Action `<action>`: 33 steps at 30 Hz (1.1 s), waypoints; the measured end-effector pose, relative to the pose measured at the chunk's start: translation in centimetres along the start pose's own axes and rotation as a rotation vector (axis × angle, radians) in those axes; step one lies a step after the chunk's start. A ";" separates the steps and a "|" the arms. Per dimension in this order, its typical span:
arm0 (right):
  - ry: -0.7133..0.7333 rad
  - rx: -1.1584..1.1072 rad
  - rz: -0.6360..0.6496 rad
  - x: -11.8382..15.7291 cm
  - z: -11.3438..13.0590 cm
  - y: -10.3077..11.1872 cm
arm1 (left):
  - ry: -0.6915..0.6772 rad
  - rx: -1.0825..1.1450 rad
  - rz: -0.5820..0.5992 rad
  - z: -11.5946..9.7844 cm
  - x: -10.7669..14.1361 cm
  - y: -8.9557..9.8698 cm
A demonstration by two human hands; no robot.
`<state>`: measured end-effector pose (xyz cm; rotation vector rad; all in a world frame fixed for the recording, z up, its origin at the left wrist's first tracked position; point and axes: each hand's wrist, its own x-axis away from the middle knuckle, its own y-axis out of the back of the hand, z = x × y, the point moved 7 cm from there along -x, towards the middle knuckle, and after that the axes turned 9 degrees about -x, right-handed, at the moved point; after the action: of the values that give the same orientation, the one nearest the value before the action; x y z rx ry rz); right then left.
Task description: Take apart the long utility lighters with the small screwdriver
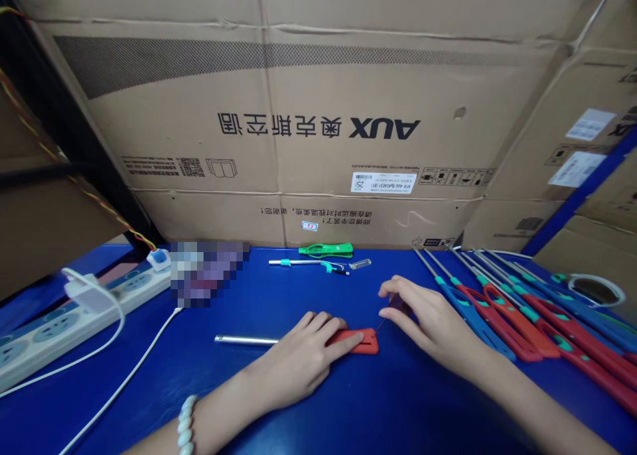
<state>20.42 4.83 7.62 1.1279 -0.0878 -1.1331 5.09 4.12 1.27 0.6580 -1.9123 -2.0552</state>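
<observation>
My left hand [307, 359] is closed over an orange-red long-barrel lighter [367, 342], pressing it to the blue table. Its metal barrel [243, 339] sticks out to the left, while its middle is hidden under my fingers. In my right hand [423, 312] is a small screwdriver [382, 324], pinched by its dark handle. The thin shaft slants down to the right end of the lighter, and its tip appears to touch there. Behind my hands lie a green lighter casing [326, 250], a loose metal tube [303, 262] with teal tape and wires, and a small clear part [360, 264].
Several long lighters [502, 309], blue, red and orange, lie in a row at the right. A roll of tape [596, 289] is beside them. On the left are a power strip [84, 309] and a white cable [127, 375]. Cardboard [318, 156] walls the back.
</observation>
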 end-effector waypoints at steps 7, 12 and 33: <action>-0.031 -0.066 0.069 0.0 0.3 -0.1 | 0.001 0.008 0.003 0.1 0.0 0.0; -0.008 0.050 -0.040 -0.1 -0.1 0.1 | -0.001 0.008 0.000 0.0 0.0 -0.1; 0.055 0.042 0.033 0.0 2.0 0.1 | -0.002 0.019 0.007 0.1 -0.1 0.0</action>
<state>19.31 3.53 8.66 1.1902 -0.0871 -1.0743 5.12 4.19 1.30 0.6537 -1.9342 -2.0369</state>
